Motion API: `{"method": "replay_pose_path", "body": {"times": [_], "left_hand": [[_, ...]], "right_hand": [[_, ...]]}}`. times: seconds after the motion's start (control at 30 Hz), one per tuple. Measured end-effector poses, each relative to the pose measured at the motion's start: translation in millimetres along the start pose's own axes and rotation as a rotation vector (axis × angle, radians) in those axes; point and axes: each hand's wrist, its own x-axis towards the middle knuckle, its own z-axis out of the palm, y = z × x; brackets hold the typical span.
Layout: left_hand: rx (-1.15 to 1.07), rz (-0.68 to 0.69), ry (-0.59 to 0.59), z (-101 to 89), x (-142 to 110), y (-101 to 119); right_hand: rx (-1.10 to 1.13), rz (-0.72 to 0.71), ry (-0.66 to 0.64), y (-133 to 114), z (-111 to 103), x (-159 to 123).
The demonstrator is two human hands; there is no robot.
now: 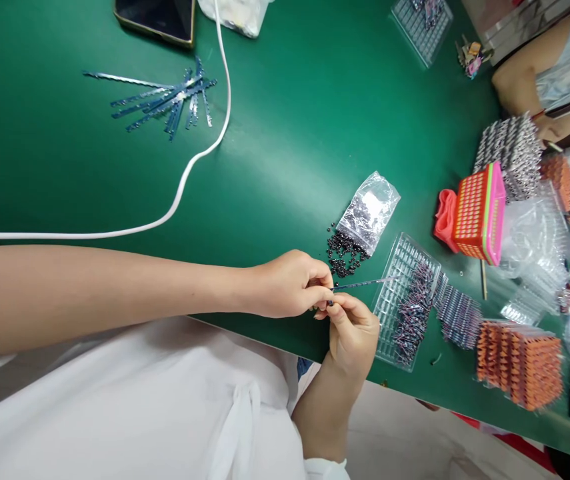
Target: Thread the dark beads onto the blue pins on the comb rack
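Note:
My left hand [289, 283] reaches in from the left, with thumb and forefinger closed on one end of a narrow dark strip [359, 285]. The strip's other end points right, over a clear plastic tray [387, 313]. Against the left fingertips, my right hand [353, 330] pinches a tiny dark piece [331, 303] that looks like a bead; the fingers partly hide it. Just beyond the hands, dark round beads [345, 257] lie loose at the mouth of a clear zip bag [371, 210]. Many small dark-and-pink pieces [415, 317] are heaped on the tray.
Blue notched strips [165, 103] lie in a loose pile at the upper left, near a phone [157, 20] and a white cable [185, 180]. To the right stand an orange basket [472, 213] and stacked orange pieces [519, 363]. Another person's arm [529, 73] rests at the far right.

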Motion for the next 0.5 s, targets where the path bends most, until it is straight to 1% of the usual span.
{"method": "replay_pose_path", "body": {"times": [0.23,0.37,0.5], "left_hand": [[-0.071,-0.033,-0.012,0.5,1.5,-2.9],[-0.178,-0.059,0.004,1.2,3.6,-3.8],[-0.298,-0.066,0.059,1.4,4.5,0.6]], "right_hand": [[0.018,0.019,-0.016,0.6,-1.1,-0.6],[-0.032,0.033,0.046,1.6,0.8,0.2],[-0.08,-0.045,0.124,1.6,5.9,1.5]]}}
